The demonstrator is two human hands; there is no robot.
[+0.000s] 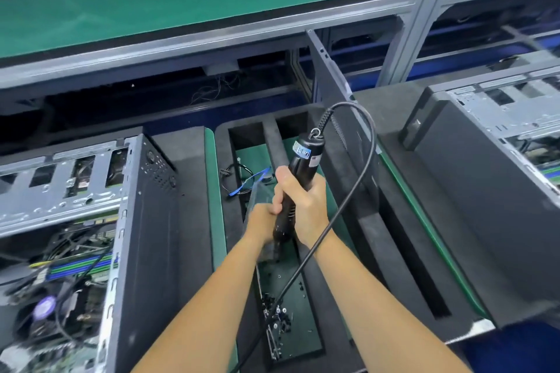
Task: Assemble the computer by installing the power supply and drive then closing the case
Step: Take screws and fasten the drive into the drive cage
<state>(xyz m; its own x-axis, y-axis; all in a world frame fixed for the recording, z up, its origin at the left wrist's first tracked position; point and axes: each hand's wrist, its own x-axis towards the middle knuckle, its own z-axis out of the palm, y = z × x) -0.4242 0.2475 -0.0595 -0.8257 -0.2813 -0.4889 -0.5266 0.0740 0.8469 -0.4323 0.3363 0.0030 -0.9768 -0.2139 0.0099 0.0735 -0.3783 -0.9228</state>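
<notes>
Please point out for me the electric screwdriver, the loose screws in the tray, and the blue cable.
electric screwdriver [300, 162]: head view, on its black upper body, above the hands.
loose screws [277, 316]: head view, on the pile at the tray's near end.
blue cable [253, 180]: head view, on its middle stretch.

We see an open computer case [91, 236] at the left, lying with its side removed: a black perforated wall faces right, a grey metal drive cage spans its upper part, and the motherboard with blue and green slots, a round fan and loose black cables shows below. Just right of it, a black foam tray [339, 221] with a green floor holds a drive [260, 200], tilted and largely hidden, beside blue-tipped cables [242, 182]. Small dark screws [277, 315] lie scattered at the tray's near end. A dark side panel [333, 85] stands upright on edge along the tray's right side.
</notes>
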